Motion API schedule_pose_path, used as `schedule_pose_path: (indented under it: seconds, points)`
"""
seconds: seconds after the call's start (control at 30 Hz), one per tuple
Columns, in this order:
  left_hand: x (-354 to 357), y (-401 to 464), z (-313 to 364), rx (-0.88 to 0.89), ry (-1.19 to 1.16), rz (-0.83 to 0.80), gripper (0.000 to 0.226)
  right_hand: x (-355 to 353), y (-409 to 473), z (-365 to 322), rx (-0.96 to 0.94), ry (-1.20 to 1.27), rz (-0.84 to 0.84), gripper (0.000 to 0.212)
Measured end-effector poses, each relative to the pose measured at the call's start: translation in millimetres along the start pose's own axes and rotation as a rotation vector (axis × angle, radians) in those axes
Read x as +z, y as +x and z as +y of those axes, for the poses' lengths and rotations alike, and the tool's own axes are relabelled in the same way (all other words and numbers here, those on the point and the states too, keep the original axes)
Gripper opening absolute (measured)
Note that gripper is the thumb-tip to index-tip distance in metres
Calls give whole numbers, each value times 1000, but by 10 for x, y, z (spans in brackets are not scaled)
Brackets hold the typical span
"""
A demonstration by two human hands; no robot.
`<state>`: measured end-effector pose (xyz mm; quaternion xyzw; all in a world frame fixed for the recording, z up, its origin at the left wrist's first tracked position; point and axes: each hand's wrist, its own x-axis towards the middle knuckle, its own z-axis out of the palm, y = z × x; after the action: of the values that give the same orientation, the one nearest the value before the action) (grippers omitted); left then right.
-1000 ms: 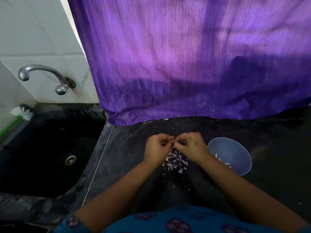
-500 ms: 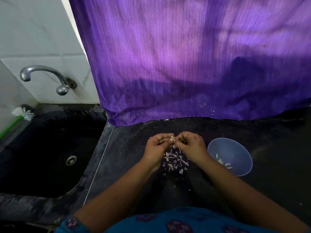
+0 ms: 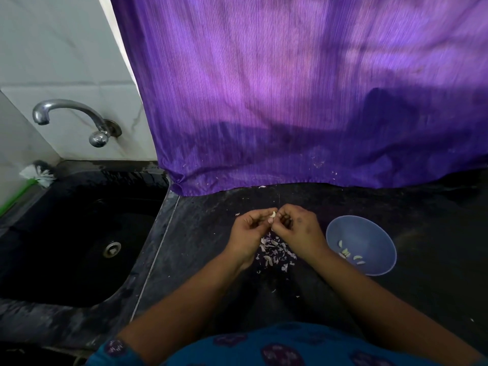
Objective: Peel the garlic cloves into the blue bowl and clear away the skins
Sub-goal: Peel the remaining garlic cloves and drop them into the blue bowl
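Observation:
My left hand (image 3: 249, 229) and my right hand (image 3: 298, 228) meet above the dark counter, fingertips together. Between them they pinch a small pale garlic clove (image 3: 273, 214). Just below the hands lies a heap of white and purplish garlic skins (image 3: 276, 253). A blue bowl (image 3: 369, 233) stands on the counter to the right of my right hand, with several peeled cloves (image 3: 351, 253) on its bottom.
A black sink (image 3: 79, 233) with a metal drain lies to the left, a chrome tap (image 3: 74, 116) above it and a brush (image 3: 37, 175) at its back left corner. A purple curtain (image 3: 303, 101) hangs down to the counter's back edge.
The hands have stayed together over the skins, fingers working. The pale clove now shows between the fingertips. The view has shifted slightly.

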<state>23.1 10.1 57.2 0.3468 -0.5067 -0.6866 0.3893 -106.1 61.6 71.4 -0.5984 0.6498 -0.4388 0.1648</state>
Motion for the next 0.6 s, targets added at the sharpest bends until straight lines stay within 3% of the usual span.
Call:
schedule_pose_path:
  seconds: [0.6]
  points:
    - [-28,45,30,-82,-94,83,16,-163,121,122,262,15,56,14]
